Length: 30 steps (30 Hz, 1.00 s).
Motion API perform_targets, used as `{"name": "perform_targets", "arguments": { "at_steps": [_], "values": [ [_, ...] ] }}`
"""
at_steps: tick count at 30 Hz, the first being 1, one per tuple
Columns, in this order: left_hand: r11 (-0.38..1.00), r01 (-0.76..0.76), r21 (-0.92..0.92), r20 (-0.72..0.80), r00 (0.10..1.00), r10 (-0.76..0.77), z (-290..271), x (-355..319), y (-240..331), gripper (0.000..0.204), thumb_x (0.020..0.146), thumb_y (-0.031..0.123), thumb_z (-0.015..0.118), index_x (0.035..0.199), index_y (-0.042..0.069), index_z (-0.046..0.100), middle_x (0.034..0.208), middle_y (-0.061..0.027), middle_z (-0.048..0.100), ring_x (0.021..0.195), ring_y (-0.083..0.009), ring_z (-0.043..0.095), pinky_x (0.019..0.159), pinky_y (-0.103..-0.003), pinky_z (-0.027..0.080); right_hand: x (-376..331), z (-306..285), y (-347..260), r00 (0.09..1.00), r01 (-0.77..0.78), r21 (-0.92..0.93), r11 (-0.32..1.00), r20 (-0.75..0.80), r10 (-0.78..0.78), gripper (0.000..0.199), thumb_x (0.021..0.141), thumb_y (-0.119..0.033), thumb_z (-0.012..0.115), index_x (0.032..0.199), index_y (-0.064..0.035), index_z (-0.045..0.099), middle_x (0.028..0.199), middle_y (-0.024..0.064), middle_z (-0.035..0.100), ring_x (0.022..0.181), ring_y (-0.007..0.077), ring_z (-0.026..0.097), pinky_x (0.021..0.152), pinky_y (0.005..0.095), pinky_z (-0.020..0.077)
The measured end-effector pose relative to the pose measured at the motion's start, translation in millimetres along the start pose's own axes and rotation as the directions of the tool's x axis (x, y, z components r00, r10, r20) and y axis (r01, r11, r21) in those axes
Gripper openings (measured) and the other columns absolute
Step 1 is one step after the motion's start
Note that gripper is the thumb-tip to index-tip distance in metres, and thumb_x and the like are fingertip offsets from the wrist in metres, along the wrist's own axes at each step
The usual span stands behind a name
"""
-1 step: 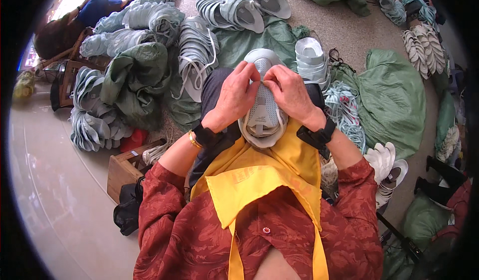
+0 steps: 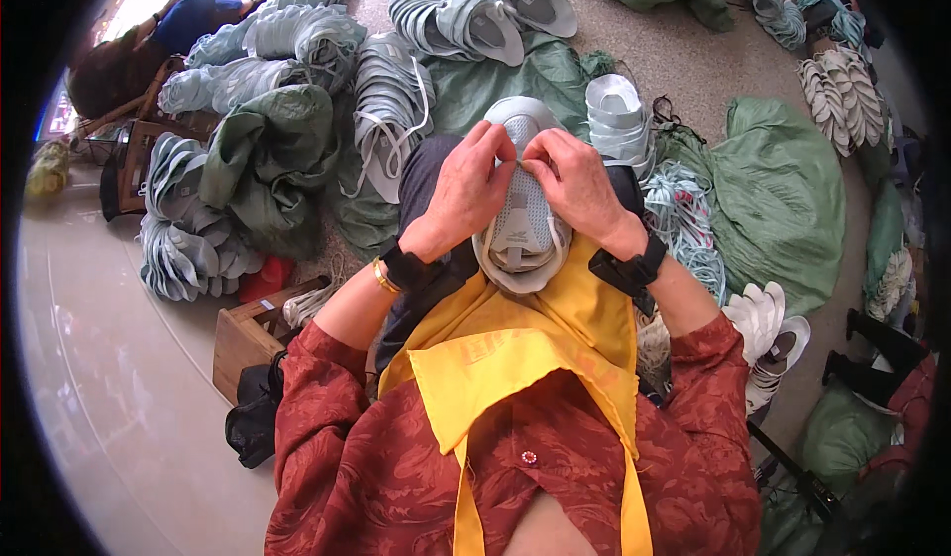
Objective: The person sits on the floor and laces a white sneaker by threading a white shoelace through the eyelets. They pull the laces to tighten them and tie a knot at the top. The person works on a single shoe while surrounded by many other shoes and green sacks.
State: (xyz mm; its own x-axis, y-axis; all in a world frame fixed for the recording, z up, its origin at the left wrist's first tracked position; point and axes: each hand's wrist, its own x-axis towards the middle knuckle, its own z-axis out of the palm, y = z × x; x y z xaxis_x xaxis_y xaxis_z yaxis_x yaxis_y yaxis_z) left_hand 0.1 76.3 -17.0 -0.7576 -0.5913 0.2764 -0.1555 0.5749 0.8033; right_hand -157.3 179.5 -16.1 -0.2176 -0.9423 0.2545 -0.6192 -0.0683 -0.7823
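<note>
A pale grey shoe upper with a mesh front lies over my lap on a yellow apron. Its far end shows beyond my fingers, and a rounded pale rim faces me. My left hand and my right hand meet over its middle from both sides. The thumb and fingers of each are pinched together, their tips almost touching. What they grip is too small and covered to name. Pale cord-like strands run along the sides of the upper, below my hands.
Nested grey uppers stand ahead on green sacking. A short stack is right of my knee, beside light blue laces and a green sack. A wooden stool stands left, white uppers right.
</note>
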Motion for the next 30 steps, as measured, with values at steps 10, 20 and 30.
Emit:
{"name": "perform_targets", "arguments": {
  "at_steps": [10,20,30],
  "values": [
    [0.974,0.217,-0.07,0.126,0.97,-0.208,-38,5,-20,0.007,0.092,0.0,0.064,0.093,0.002,0.058,0.083,-0.0004,0.058,0.072,-0.0098,0.053,0.064,-0.026,0.046,-7,-19,-8,0.999,-0.033,-0.018,0.999,0.022,0.033,0.014,0.088,-0.002,0.067,0.101,0.0007,0.063,0.095,0.0181,0.065,0.089,0.0386,0.066,0.075,0.0445,0.0533],
    [0.863,0.459,-0.211,0.101,0.888,-0.448,-108,-54,-47,0.007,0.094,-0.002,0.063,0.096,0.001,0.058,0.082,-0.0018,0.062,0.075,-0.0085,0.059,0.067,-0.025,0.049,-28,-21,5,0.997,0.074,-0.168,0.983,-0.022,-0.079,0.021,0.088,0.002,0.065,0.109,-0.0021,0.065,0.1,0.0161,0.066,0.09,0.0377,0.068,0.076,0.0434,0.0559],
    [0.963,0.121,0.242,0.082,0.986,-0.144,-79,-42,-24,0.016,0.084,-0.001,0.068,0.094,0.001,0.055,0.09,-0.014,0.056,0.092,-0.0353,0.056,0.082,-0.045,0.047,-21,-23,1,0.998,0.035,-0.153,0.988,-0.044,-0.042,0.012,0.089,0.002,0.063,0.1,-0.0019,0.062,0.094,0.0142,0.066,0.082,0.0358,0.069,0.069,0.0413,0.0549]
  ]
}}
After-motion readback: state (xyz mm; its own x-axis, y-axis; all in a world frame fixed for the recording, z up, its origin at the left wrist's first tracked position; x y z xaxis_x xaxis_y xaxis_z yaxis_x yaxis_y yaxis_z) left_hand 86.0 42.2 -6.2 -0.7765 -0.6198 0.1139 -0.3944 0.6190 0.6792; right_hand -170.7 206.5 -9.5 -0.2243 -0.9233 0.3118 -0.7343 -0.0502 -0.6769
